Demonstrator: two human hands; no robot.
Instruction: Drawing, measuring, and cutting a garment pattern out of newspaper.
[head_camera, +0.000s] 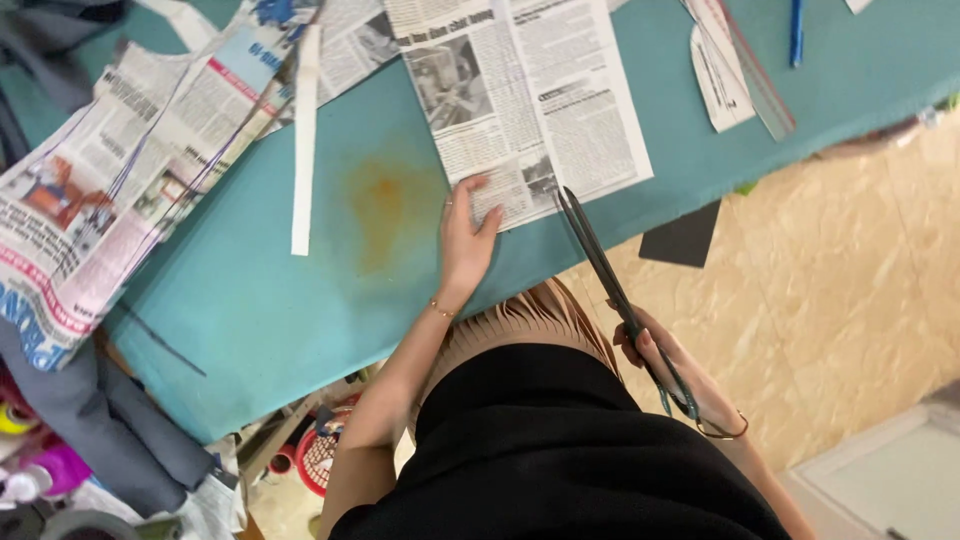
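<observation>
Left hand (466, 235) lies flat, released, pinning near edge of printed newspaper sheet (520, 95) on teal cloth-covered counter (300, 300). Right hand (672, 372) clenched round long dark metal scissors (600, 262), tips at sheet's near corner. Risk: blades close beside left fingers, nick likely; sheet overhanging counter edge may slip, skew cut.

One scissors (612, 290), two hands (468, 238).

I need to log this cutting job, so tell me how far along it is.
Done, it seems: a cut white strip and a rounded paper piece lie on the teal table. In hand: the left hand presses the newspaper sheet flat; the right hand brings long scissors to its lower edge. Left: that sheet looks uncut, and more newspaper is piled alongside.
</observation>
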